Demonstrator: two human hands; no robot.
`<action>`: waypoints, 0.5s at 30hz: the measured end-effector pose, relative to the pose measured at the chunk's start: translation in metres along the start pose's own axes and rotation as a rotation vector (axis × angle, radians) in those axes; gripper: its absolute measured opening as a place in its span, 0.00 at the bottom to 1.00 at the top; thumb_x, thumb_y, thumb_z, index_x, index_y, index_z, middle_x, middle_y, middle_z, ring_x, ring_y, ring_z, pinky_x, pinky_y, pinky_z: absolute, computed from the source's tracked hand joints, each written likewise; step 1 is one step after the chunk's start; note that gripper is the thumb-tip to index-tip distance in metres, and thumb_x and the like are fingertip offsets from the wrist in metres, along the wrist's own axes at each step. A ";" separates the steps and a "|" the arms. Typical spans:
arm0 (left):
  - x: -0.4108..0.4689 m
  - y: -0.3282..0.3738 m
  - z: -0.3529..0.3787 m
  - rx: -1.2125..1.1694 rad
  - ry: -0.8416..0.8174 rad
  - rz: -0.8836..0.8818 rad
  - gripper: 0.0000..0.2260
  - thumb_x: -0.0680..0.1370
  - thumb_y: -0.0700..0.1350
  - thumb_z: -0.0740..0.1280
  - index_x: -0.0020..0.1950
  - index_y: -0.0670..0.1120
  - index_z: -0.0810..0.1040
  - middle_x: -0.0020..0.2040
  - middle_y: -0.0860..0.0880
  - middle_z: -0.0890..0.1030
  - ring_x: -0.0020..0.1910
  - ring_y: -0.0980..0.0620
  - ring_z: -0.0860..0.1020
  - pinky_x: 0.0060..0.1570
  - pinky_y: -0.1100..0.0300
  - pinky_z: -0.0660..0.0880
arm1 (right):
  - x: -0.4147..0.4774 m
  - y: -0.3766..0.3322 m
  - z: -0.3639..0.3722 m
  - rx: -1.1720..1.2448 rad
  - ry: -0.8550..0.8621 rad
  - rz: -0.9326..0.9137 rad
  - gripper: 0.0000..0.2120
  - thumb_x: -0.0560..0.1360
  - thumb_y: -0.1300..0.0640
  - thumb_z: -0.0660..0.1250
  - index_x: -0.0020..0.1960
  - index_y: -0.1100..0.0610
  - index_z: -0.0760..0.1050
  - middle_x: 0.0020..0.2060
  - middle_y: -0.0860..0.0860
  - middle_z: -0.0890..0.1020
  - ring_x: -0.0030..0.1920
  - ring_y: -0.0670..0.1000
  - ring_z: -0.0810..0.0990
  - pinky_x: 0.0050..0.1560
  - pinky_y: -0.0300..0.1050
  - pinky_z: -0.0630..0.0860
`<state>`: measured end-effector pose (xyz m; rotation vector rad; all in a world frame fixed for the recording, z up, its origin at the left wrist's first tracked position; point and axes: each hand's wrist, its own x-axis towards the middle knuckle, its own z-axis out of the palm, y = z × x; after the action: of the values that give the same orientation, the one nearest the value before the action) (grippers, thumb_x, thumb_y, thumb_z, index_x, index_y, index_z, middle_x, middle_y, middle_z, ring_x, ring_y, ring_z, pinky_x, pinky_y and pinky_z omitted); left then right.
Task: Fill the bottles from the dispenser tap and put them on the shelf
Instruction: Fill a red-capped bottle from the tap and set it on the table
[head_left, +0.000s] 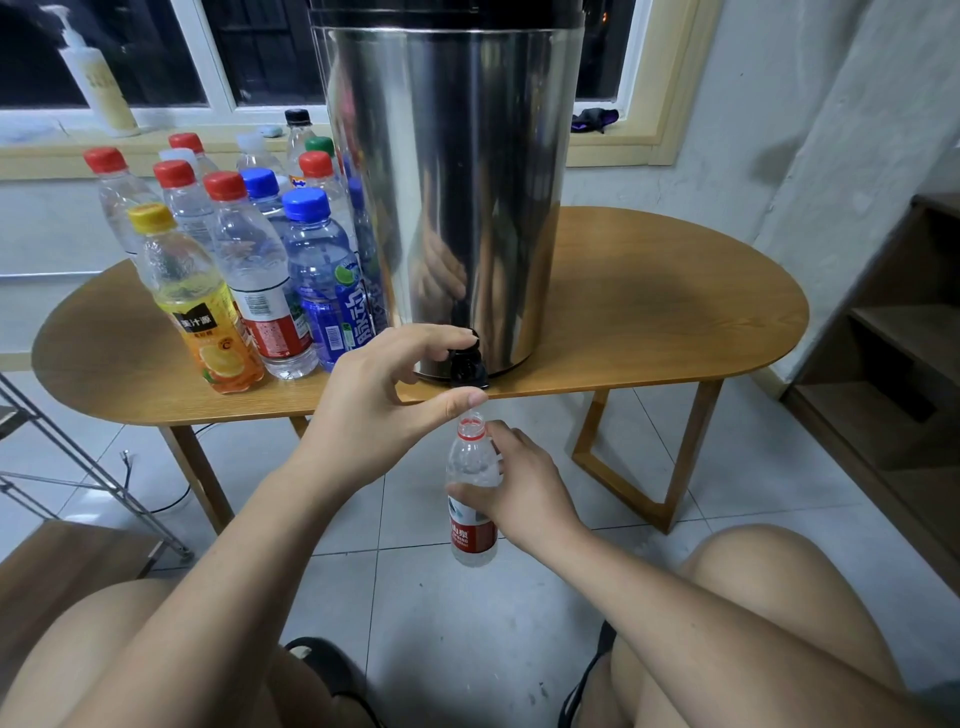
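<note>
Head view, right hand (524, 493) gripping bottle (470, 460) under tap (467, 366), left hand (374, 395) pinching tap

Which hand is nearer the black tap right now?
Left. The left hand curls its fingers over the black tap; the right hand is below it, gripping the open bottle.

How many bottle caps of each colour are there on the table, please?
Red caps: 5
Blue caps: 2
White caps: 2
Yellow cap: 1
Green cap: 1
Black cap: 1
Total: 12 caps; a further blue shape against the steel dispenser may be a reflection. The red-labelled bottle held under the tap is uncapped.
</note>
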<state>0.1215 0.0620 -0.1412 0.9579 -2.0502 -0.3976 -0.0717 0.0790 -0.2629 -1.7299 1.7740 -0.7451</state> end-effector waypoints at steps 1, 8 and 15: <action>0.000 0.000 0.000 0.007 -0.001 0.005 0.21 0.79 0.56 0.78 0.71 0.54 0.83 0.67 0.61 0.83 0.64 0.54 0.81 0.54 0.53 0.82 | 0.000 0.000 0.000 -0.001 -0.001 -0.003 0.33 0.72 0.40 0.78 0.72 0.40 0.68 0.65 0.46 0.79 0.65 0.53 0.80 0.61 0.55 0.84; 0.000 0.002 -0.001 0.082 -0.003 0.052 0.22 0.79 0.58 0.77 0.71 0.52 0.83 0.68 0.60 0.82 0.68 0.59 0.79 0.60 0.67 0.76 | 0.001 0.000 0.002 -0.014 -0.001 0.003 0.32 0.71 0.38 0.77 0.70 0.39 0.68 0.62 0.45 0.79 0.62 0.52 0.80 0.60 0.54 0.84; 0.001 0.001 -0.002 0.105 -0.005 0.058 0.22 0.79 0.58 0.76 0.71 0.53 0.83 0.69 0.60 0.82 0.68 0.59 0.78 0.60 0.66 0.75 | 0.002 0.001 0.003 -0.018 -0.002 -0.005 0.31 0.70 0.38 0.77 0.68 0.39 0.68 0.60 0.44 0.79 0.62 0.51 0.80 0.59 0.53 0.84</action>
<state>0.1217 0.0622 -0.1387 0.9578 -2.1153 -0.2642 -0.0699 0.0773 -0.2655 -1.7468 1.7810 -0.7315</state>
